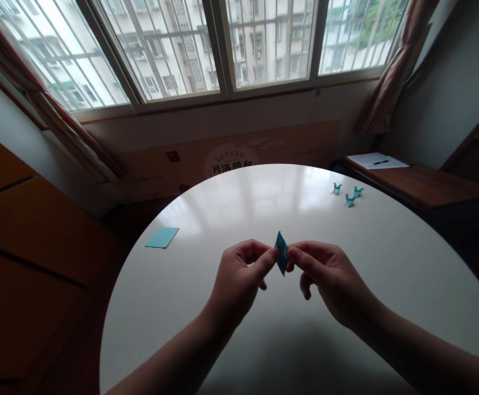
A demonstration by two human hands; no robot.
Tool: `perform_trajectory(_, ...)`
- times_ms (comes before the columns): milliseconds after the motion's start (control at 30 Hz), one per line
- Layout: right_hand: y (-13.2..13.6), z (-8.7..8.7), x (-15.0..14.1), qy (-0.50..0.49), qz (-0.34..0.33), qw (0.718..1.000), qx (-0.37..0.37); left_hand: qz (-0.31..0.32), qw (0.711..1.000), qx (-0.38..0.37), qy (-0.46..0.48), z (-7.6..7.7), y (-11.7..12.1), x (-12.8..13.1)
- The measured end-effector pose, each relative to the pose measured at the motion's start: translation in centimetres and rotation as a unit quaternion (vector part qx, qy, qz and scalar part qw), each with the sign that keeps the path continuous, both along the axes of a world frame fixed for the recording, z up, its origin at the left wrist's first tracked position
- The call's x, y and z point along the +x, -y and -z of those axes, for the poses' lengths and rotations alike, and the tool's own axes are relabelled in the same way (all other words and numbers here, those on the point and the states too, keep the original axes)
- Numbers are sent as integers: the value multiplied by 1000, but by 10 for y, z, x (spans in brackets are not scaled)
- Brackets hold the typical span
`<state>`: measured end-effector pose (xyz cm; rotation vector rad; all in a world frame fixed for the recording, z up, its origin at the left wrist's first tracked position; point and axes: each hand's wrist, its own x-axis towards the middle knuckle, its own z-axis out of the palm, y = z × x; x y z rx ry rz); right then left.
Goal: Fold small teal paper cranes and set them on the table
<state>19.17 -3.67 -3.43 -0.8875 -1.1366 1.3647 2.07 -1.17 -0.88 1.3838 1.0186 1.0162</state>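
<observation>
A small piece of folded teal paper [281,253], roughly diamond-shaped, is held up above the table between both hands. My left hand [243,271] pinches its left edge between thumb and fingers. On the opposite edge, the thumb and forefinger of my right hand [325,271] are closed on it, with the other fingers curled below. Toward the back right of the table stand folded paper cranes [349,200], three in all, in the same teal. Flat at the left lies a stack of square light-blue paper [163,237].
The white round table [174,318] has its curved far edge below the window [223,49]. Beyond it on the right, a brown wooden desk [437,184] bears white sheets [366,159] with a pen [380,162]. An orange-brown cabinet [21,258] stands at the left.
</observation>
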Motion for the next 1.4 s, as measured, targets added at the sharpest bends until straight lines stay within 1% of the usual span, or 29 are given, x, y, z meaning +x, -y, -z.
perform_trajectory(67, -1, 1, 0, 18, 14, 1000, 3, -14, 1000, 24, -14, 0, 0, 0)
perform_trajectory(100, -2, 2, 1, 27, 31, 999, 6, -31, 998, 55, -29, 0, 1, 0)
perform_trajectory(133, -3, 3, 1, 37, 50, 998, 10, -51, 993, 100, -48, -1, 3, 0)
perform_trajectory(200, -4, 4, 2, 52, 90, 994, 21, -75, 971, 207, -93, -1, 6, 0)
perform_trajectory(267, -4, 4, 1, 63, 113, 991, 34, -70, 946, 291, -126, -1, 10, 0)
perform_trajectory(333, -3, 3, 0, 76, 122, 989, 43, -59, 932, 329, -140, 0, 11, 0)
perform_trajectory(400, -1, 1, -1, 92, 127, 986, 54, -64, 927, 340, -145, 1, 11, 0)
perform_trajectory(467, 1, -1, -3, 104, 130, 984, 69, -69, 929, 334, -146, 0, 11, 1)
perform_trajectory(533, 3, -2, -4, 109, 127, 981, 93, -64, 939, 307, -139, -1, 11, 2)
perform_trajectory(600, 4, -2, -4, 112, 125, 978, 121, -52, 958, 256, -117, -3, 11, 2)
perform_trajectory(667, 3, -2, -4, 120, 127, 974, 144, -38, 978, 188, -82, -5, 11, 3)
perform_trajectory(733, 2, -2, -4, 132, 134, 969, 157, -23, 992, 117, -42, -5, 10, 3)
perform_trajectory(833, 1, 0, -5, 145, 145, 965, 161, 1, 999, 38, 15, -3, 8, 5)
perform_trajectory(900, 0, 1, -5, 148, 150, 965, 156, 11, 999, 8, 48, -1, 7, 6)
perform_trajectory(967, 0, 2, -5, 151, 154, 964, 153, 11, 998, -11, 64, 0, 7, 7)
perform_trajectory(1033, 0, 3, -4, 156, 160, 961, 161, 5, 998, -17, 60, 0, 6, 8)
perform_trajectory(1133, 0, 3, -5, 171, 174, 955, 170, -3, 999, -5, 38, 1, 6, 7)
perform_trajectory(1267, -1, 2, -6, 165, 186, 959, 137, 0, 1000, 11, 28, 3, 5, 7)
perform_trajectory(1333, -1, 1, -5, 150, 167, 968, 114, -1, 1000, 12, 26, 4, 4, 7)
perform_trajectory(1400, -2, 0, -4, 143, 131, 977, 91, -6, 1000, 10, 23, 4, 3, 7)
